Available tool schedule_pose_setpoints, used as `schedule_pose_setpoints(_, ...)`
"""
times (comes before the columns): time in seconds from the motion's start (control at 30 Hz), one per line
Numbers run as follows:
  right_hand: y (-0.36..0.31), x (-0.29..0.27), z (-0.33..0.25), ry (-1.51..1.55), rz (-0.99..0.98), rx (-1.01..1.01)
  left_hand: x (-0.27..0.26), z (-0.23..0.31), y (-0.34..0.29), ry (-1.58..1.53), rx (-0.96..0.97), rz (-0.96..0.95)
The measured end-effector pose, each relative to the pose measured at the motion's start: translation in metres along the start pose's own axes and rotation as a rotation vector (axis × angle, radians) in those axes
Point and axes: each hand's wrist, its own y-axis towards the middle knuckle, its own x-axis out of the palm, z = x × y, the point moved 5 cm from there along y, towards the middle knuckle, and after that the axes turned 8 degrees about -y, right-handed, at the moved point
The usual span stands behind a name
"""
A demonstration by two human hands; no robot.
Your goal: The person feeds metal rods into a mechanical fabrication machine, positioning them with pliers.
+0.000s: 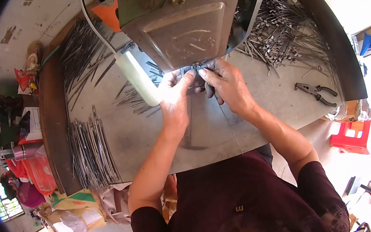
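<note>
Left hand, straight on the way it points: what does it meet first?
Probably the lower edge of the machine's grey-brown front cover. Depth is unclear; the left hand could pass beneath. The right hand is close beside it.

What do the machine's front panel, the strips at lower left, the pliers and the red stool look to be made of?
Front panel: probably painted sheet metal; worn grey-brown, with a raised shape.
Strips: likely steel; dark, with bright glints.
Pliers: dark metal head, likely steel; black handles, perhaps plastic- or rubber-coated.
Stool: probably moulded plastic; even red, with cut-out openings.
</note>
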Motion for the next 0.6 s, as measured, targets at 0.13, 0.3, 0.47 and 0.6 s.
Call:
schedule_pose_setpoints(0.13, -0.0003, -0.0013, 0.0001, -0.016, -0.006, 0.003, 0.0019, 0.0035, -0.0001, 0.022, -0.025, 0.000)
schedule_pose_setpoints(0.3, -0.0011, -0.0005, 0.0005, 0.052, -0.018, -0.002, 0.0007, 0.0031, 0.0003, 0.019, -0.031, 0.000)
schedule_pose_setpoints(0.47, -0.0017, 0.0002, 0.0020, 0.085, -0.033, 0.006, 0.0027, 0.0042, -0.0021, -0.018, -0.053, 0.014)
schedule_pose_setpoints(0.6, -0.0018, 0.0005, -0.0012, 0.105, -0.046, 0.028, 0.0036, 0.0089, -0.0015, 0.058, -0.081, 0.011)
